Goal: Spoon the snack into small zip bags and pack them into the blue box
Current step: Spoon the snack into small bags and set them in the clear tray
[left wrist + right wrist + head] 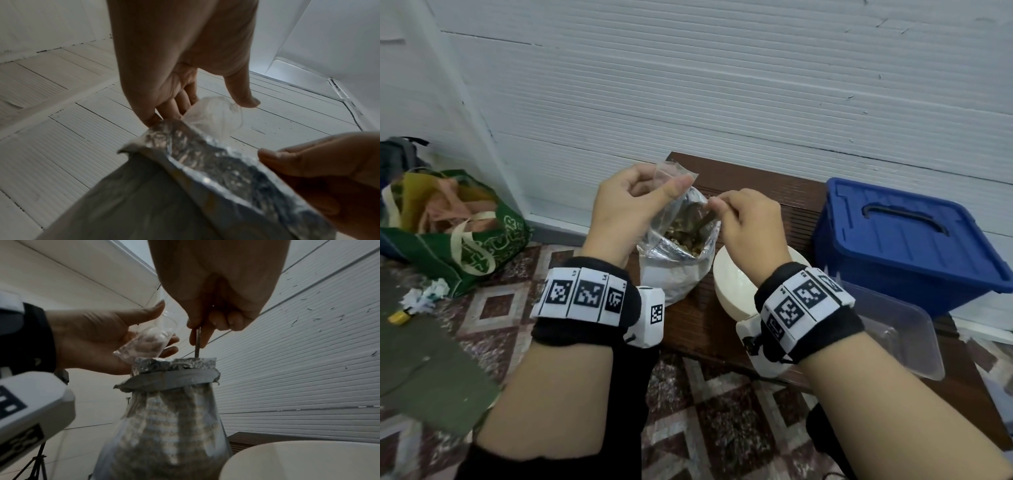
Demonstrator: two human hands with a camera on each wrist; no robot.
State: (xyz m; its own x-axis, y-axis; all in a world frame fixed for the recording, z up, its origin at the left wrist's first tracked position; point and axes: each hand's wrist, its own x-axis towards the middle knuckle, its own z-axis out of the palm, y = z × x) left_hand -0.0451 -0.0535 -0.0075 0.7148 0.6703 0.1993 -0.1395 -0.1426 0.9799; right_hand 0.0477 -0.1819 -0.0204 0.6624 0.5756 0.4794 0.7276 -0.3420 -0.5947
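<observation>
An open foil-lined snack bag stands on the dark wooden table, brown snack showing inside. My left hand holds a small clear zip bag just above the bag's left rim, thumb and fingers pinching it. My right hand grips a metal spoon whose bowl is down inside the snack bag, hidden among the snack. The blue box sits at the right with its lid on.
A white bowl stands right of the snack bag under my right wrist. A clear plastic container lies in front of the blue box. A green cloth bag and scraps sit on the patterned floor at left. A white wall runs behind.
</observation>
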